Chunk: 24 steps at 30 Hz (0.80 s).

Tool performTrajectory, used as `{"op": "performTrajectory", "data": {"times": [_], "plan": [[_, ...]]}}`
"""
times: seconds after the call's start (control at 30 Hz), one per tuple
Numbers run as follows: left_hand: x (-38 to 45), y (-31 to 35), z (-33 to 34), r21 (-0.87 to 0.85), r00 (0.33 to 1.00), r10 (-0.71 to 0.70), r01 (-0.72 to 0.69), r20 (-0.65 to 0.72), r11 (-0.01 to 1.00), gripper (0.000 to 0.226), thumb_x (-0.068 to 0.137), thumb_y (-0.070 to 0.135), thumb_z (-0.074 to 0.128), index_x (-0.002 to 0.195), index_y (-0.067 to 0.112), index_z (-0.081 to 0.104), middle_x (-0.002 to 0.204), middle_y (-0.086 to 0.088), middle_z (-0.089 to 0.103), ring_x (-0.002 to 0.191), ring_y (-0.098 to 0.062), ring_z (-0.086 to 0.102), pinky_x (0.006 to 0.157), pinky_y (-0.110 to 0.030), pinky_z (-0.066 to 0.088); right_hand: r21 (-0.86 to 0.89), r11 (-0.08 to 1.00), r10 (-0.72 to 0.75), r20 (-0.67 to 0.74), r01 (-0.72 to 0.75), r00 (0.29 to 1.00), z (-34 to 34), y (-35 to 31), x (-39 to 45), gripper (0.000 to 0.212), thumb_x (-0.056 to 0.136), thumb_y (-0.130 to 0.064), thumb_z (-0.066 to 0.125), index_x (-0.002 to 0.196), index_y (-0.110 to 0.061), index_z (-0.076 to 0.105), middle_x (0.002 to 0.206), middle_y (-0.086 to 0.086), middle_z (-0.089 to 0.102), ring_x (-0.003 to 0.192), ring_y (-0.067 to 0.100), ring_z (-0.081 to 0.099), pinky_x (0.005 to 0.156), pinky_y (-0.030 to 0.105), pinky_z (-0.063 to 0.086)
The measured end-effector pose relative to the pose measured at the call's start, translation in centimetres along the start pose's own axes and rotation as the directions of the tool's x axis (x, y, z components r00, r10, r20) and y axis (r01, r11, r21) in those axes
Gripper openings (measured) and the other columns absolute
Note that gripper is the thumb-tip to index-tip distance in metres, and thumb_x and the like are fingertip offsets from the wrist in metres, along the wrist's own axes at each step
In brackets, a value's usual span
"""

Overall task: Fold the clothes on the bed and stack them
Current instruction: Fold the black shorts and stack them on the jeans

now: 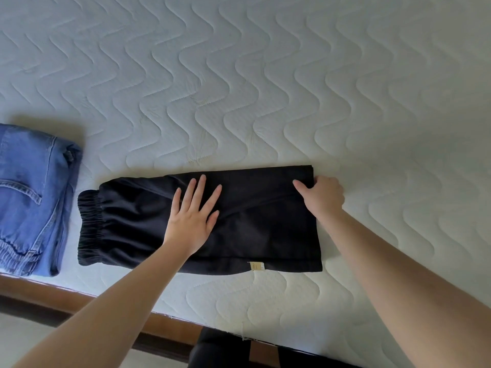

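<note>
Black trousers (260,221) lay part-folded near the front edge of the quilted mattress (265,75), elastic waistband (90,229) to the left, folded end to the right, a small tan label (256,266) showing at the near hem. Folded blue jeans (29,197) sat just beside the waistband, at the bed's left, apart from the black cloth.

L. hand (192,219): flat on the middle of the garment, fingers straight and spread, palm pressing down; acted as an anchor and likely marked the fold line. R. hand (322,197): at the far right corner, thumb on top of the cloth, other fingers curled at the edge, apparently pinching the layers; fingertips hidden, so exact grip n/k.

Step in hand (judged): halving the trousers by bringing the right end over toward the waistband. To do it well: keep the L. palm firm so lower layers don't creep; take all layers in the R. pinch, not just the top one; lift low and carry the edge straight across, keeping far and near edges aligned; slide the L. hand out only as the flap lands, then smooth diagonal creases visible near the centre. Stacking onto the jeans not yet done.
</note>
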<state>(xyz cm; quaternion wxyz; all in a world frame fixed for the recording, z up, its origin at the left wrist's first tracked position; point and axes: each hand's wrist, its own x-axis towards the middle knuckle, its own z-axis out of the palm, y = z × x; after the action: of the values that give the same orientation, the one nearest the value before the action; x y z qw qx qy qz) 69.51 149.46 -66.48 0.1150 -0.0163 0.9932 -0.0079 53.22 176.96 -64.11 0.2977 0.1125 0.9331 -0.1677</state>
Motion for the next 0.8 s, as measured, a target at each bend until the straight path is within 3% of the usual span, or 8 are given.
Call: {"op": "performTrajectory", "data": {"times": [0.1,0.17,0.33,0.47,0.53,0.63,0.8], "plan": [[-1.2,0.9,0.2,-0.015,0.997,0.027,-0.026,0.074,1.0,0.057,0.102,0.048,0.017,0.156,0.035,0.005,0.165,-0.009,0.003,0.15,-0.031,0.013,0.12,-0.051,0.017,0.107,0.979,-0.17,-0.043,0.173,0.985,0.0,0.5,-0.5,0.043,0.096,-0.046,0.053,0.107,-0.005,0.052,0.088,0.01,0.061,0.085,0.032,0.06,0.07,0.04,0.048],[-1.3,1.8,0.2,-0.022,0.993,0.021,-0.019,0.118,1.0,0.058,0.101,0.05,0.014,0.156,0.036,0.001,0.164,-0.01,0.002,0.15,-0.032,0.011,0.119,-0.052,0.016,0.072,0.966,-0.24,-0.085,0.246,0.967,-0.2,1.4,-1.0,0.04,0.099,-0.045,0.049,0.107,-0.007,0.046,0.074,0.007,0.056,0.069,0.031,0.057,0.059,0.037,0.043],[0.0,4.2,-0.5,-0.008,0.985,0.084,-0.084,0.15,0.996,0.059,0.099,0.057,0.003,0.154,0.04,-0.01,0.164,-0.01,-0.007,0.151,-0.032,0.001,0.12,-0.053,0.011,0.067,0.952,-0.285,-0.159,0.299,0.945,-1.1,4.9,-1.0,0.035,0.1,-0.043,0.046,0.106,-0.008,0.044,0.063,0.002,0.05,0.057,0.027,0.052,0.051,0.033,0.034],[1.9,6.9,-0.9,-0.014,0.979,0.146,-0.145,0.139,0.989,0.06,0.1,0.06,0.01,0.154,0.04,-0.008,0.164,-0.011,-0.005,0.151,-0.033,0.001,0.12,-0.055,0.01,0.218,0.938,-0.217,-0.233,0.269,0.948,-1.6,8.3,-0.5,0.033,0.1,-0.041,0.048,0.109,-0.009,0.048,0.077,-0.001,0.058,0.068,0.026,0.057,0.06,0.033,0.041],[2.3,7.7,-1.0,-0.003,0.978,0.137,-0.139,0.155,0.99,0.061,0.099,0.06,0.011,0.153,0.041,-0.009,0.164,-0.011,-0.008,0.151,-0.033,-0.002,0.119,-0.056,0.006,0.274,0.932,-0.193,-0.173,0.235,0.966,-1.6,9.4,-0.3,0.031,0.101,-0.037,0.048,0.118,-0.011,0.049,0.089,0.0,0.062,0.079,0.026,0.06,0.067,0.033,0.044],[1.9,7.6,-1.3,0.027,0.98,0.106,-0.113,0.168,0.993,0.061,0.099,0.059,0.009,0.154,0.039,-0.007,0.164,-0.011,-0.008,0.15,-0.033,-0.003,0.119,-0.055,0.005,0.325,0.921,-0.199,-0.082,0.214,0.977,-1.6,9.6,-0.4,0.029,0.101,-0.035,0.048,0.122,-0.015,0.048,0.092,0.001,0.063,0.084,0.026,0.062,0.069,0.033,0.044],[0.4,7.2,-2.8,-0.012,0.994,0.067,-0.067,0.083,0.998,0.056,0.103,0.051,0.016,0.154,0.029,0.026,0.163,-0.011,0.015,0.15,-0.029,0.013,0.121,-0.05,0.014,0.465,0.849,-0.25,-0.066,0.251,0.966,-2.5,7.8,-1.9,0.025,0.098,-0.037,0.054,0.118,-0.021,0.05,0.097,-0.004,0.067,0.085,0.017,0.065,0.068,0.028,0.045]]}}
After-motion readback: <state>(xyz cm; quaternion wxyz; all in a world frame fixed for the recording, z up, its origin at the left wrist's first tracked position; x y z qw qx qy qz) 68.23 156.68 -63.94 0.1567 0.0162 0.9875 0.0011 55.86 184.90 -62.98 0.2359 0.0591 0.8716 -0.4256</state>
